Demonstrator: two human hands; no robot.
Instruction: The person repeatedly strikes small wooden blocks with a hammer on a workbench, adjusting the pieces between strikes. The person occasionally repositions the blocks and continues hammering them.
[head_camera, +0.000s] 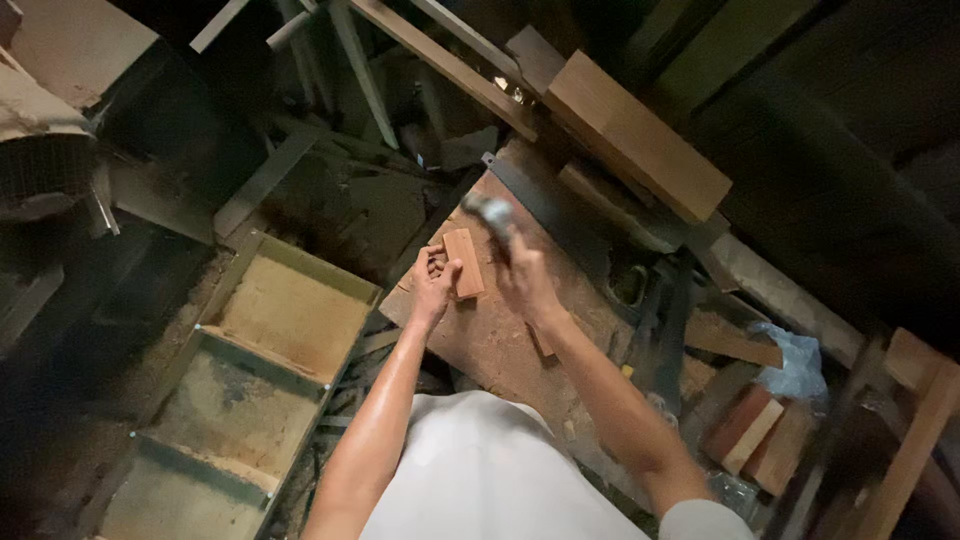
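Note:
My left hand (434, 278) holds a small reddish wooden block (464, 262) steady on a worn brown work surface (490, 340). My right hand (523, 275) grips a tool with a blurred grey metal head (488, 212), raised just above and to the right of the block. The tool's handle is hidden inside my fist. A thin wooden strip (541, 342) lies on the surface under my right forearm.
A long wooden plank (636, 135) and a dark metal square (545, 200) lie behind the work surface. A divided wooden tray full of sawdust (255, 370) sits to the left. Wood offcuts (755, 435) and a blue plastic bag (795, 362) lie on the right.

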